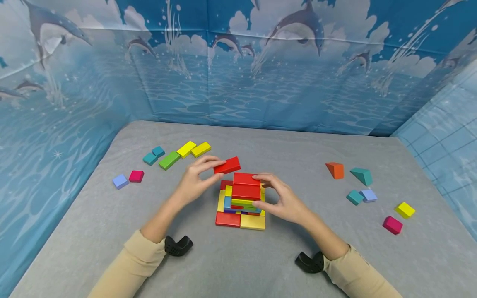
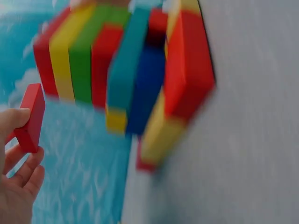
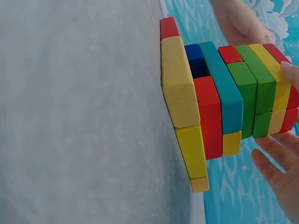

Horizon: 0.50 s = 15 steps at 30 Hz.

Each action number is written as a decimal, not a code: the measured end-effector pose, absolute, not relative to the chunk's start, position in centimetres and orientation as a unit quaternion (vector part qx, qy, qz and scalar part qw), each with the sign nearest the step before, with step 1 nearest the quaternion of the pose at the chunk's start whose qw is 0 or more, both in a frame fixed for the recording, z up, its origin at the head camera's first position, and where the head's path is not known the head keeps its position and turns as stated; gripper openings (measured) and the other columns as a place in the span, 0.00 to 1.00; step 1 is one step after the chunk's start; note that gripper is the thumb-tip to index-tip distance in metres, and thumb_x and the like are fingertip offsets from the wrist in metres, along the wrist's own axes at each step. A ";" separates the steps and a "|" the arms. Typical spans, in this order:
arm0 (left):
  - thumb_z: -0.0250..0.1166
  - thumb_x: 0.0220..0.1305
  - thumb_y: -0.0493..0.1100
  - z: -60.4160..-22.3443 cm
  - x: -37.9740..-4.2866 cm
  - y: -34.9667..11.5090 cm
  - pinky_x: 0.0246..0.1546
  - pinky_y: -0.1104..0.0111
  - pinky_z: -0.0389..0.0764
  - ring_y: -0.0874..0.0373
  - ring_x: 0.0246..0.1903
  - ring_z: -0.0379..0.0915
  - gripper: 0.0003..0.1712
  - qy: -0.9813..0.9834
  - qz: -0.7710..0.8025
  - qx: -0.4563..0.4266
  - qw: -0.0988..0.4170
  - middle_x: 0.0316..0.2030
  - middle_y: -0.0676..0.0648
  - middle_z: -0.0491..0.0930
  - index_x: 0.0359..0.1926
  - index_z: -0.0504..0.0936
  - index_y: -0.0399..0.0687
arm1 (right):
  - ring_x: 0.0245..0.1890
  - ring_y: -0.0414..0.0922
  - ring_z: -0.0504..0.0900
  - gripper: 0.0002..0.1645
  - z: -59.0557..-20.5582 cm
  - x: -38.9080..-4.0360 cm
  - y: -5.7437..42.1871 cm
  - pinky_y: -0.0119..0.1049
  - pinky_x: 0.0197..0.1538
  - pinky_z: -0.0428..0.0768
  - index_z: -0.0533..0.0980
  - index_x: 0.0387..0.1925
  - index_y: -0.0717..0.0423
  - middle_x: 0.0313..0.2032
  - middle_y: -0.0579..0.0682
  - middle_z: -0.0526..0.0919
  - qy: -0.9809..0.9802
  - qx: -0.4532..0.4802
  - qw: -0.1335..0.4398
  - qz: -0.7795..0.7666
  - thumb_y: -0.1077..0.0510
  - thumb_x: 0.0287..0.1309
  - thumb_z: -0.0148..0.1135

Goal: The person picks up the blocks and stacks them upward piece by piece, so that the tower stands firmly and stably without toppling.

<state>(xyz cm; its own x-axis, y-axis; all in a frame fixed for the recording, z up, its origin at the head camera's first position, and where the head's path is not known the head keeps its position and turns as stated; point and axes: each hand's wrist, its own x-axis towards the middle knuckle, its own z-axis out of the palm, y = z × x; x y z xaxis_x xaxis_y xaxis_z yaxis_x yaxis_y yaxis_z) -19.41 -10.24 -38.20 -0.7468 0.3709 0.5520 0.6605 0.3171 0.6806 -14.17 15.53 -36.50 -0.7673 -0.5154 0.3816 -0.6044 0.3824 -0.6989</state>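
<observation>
My left hand [image 1: 195,179] pinches a red rectangular block [image 1: 231,165] between thumb and fingers, just beyond the far left of a block stack [image 1: 246,192]. In the left wrist view the same red block [image 2: 32,116] is tilted and apart from the stack. Layers of red, yellow, green, teal and blue blocks make up the stack, with two red blocks on top and a wider base of red, yellow and tan. My right hand [image 1: 281,199] holds the stack's upper right side, thumb at the near face and fingertips by the far top edge.
Loose blocks lie at left: blue [image 1: 120,181], magenta [image 1: 136,176], green [image 1: 169,160], plus teal and yellow. At right are an orange wedge [image 1: 336,170], a teal wedge [image 1: 362,176], a yellow block [image 1: 404,210] and several others. A dolphin-print curtain [image 1: 238,91] borders the grey surface.
</observation>
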 end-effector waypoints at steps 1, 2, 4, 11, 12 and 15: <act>0.67 0.53 0.34 -37.9 -19.1 -9.7 0.41 0.60 0.78 0.53 0.47 0.70 0.20 -0.793 -0.489 -0.334 0.142 0.45 0.43 0.76 0.49 0.79 0.37 | 0.50 0.51 0.72 0.35 -36.5 -14.2 15.5 0.52 0.49 0.74 0.65 0.55 0.68 0.53 0.60 0.71 -0.830 0.337 0.051 0.442 0.68 0.43 0.69; 0.66 0.53 0.34 -37.8 -18.9 -9.3 0.42 0.62 0.78 0.53 0.47 0.70 0.19 -0.789 -0.491 -0.342 0.135 0.45 0.43 0.76 0.49 0.79 0.37 | 0.50 0.51 0.72 0.36 -36.5 -14.2 15.5 0.53 0.49 0.74 0.64 0.55 0.68 0.53 0.61 0.71 -0.828 0.337 0.051 0.445 0.68 0.43 0.69; 0.66 0.54 0.34 -37.4 -18.6 -8.6 0.44 0.65 0.77 0.55 0.47 0.70 0.19 -0.787 -0.491 -0.353 0.119 0.46 0.44 0.75 0.49 0.79 0.38 | 0.50 0.52 0.73 0.37 -36.6 -14.2 15.5 0.53 0.49 0.74 0.63 0.55 0.70 0.53 0.62 0.70 -0.825 0.334 0.049 0.454 0.69 0.43 0.68; 0.66 0.54 0.35 -37.1 -18.4 -7.5 0.45 0.68 0.76 0.56 0.47 0.70 0.19 -0.798 -0.472 -0.365 0.083 0.46 0.44 0.75 0.49 0.80 0.39 | 0.53 0.54 0.70 0.47 -36.7 -14.4 15.6 0.56 0.50 0.72 0.52 0.61 0.69 0.55 0.64 0.69 -0.812 0.318 0.030 0.489 0.71 0.42 0.68; 0.66 0.54 0.35 -37.1 -18.4 -7.4 0.45 0.67 0.76 0.55 0.47 0.70 0.18 -0.798 -0.472 -0.367 0.081 0.46 0.44 0.75 0.49 0.80 0.39 | 0.53 0.54 0.70 0.48 -36.8 -14.4 15.6 0.56 0.50 0.72 0.51 0.62 0.69 0.55 0.65 0.69 -0.810 0.319 0.029 0.491 0.71 0.42 0.68; 0.66 0.55 0.36 -37.1 -18.4 -7.2 0.45 0.65 0.77 0.55 0.47 0.70 0.18 -0.795 -0.474 -0.371 0.075 0.46 0.44 0.76 0.48 0.80 0.39 | 0.53 0.54 0.70 0.49 -36.8 -14.4 15.6 0.56 0.49 0.72 0.50 0.63 0.68 0.55 0.65 0.69 -0.808 0.325 0.032 0.490 0.72 0.42 0.68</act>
<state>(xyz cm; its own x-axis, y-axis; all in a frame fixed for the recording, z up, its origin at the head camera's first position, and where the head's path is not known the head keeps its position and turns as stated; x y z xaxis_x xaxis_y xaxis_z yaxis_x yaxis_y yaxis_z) -18.43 -7.19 -37.08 -0.7138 0.5185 0.4708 0.6608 0.2761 0.6979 -14.44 15.63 -36.79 -0.7872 -0.4938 0.3693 -0.5556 0.3084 -0.7721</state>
